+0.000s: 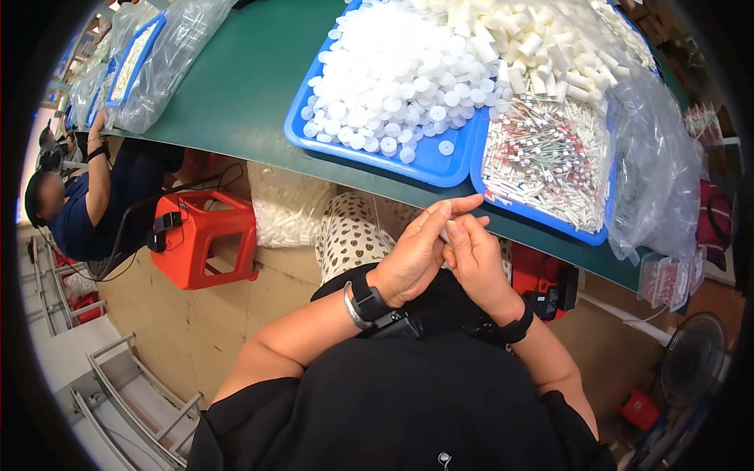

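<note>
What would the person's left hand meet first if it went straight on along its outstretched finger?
Probably the near-left corner of the right-side blue tray comes first for the left hand, though depth is unclear: it might pass over or under.

The scene is bright, with light spread fairly evenly over the middle of the frame. At upper center the white discs (pixel 385 86) are overexposed, their outlines lost toward the top of the pile. Glints streak the clear plastic bag (pixel 656 173) at right. The black shirt (pixel 408 400), bottom center, swallows detail. The left hand (pixel 416 255) and right hand (pixel 477 263) look reasonably crisp. Fisheye distortion curves the table (pixel 212 86), the corners go black, and the fan (pixel 693 357) at lower right is dim and soft.
</note>
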`<state>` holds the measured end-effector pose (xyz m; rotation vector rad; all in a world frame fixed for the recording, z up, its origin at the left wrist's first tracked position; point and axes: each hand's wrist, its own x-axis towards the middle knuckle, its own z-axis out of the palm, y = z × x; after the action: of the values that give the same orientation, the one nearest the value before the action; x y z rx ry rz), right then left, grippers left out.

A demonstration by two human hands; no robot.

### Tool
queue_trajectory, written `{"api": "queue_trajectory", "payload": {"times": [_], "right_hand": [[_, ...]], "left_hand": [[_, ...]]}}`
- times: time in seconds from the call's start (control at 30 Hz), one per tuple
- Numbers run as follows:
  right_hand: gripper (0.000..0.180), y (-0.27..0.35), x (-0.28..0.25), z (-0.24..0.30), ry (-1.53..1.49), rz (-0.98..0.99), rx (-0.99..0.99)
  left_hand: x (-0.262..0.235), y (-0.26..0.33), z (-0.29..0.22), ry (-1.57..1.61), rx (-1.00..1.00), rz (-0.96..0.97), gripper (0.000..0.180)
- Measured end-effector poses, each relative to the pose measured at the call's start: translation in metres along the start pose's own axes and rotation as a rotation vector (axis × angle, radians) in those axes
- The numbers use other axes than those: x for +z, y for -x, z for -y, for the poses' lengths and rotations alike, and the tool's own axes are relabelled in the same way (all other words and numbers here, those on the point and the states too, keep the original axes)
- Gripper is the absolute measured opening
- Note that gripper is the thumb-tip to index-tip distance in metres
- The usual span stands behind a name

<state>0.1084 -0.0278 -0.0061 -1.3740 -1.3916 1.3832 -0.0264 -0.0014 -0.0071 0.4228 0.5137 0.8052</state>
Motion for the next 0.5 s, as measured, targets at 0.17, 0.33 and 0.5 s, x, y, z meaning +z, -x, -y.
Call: {"api": "queue_trajectory", "payload": {"times": [0.17,0.33,0.5], "right_hand": [[0.040,-0.005,-0.004,0.020,-0.385,0.096,0.301],[0.039,-0.006,-0.009,0.021,-0.546,0.191,0.408],[0.027,0.002,0.007,-0.004,0.176,0.031,-0.004]], "left_hand": [[0.000,0.006,-0.007,0.109,-0.046,-0.030,0.058],[0.004,0.008,-0.002,0.003,0.024,-0.065,0.060],[-0.006,0.020,0.015,-0.040,-0.096,-0.197,0.061]]}}
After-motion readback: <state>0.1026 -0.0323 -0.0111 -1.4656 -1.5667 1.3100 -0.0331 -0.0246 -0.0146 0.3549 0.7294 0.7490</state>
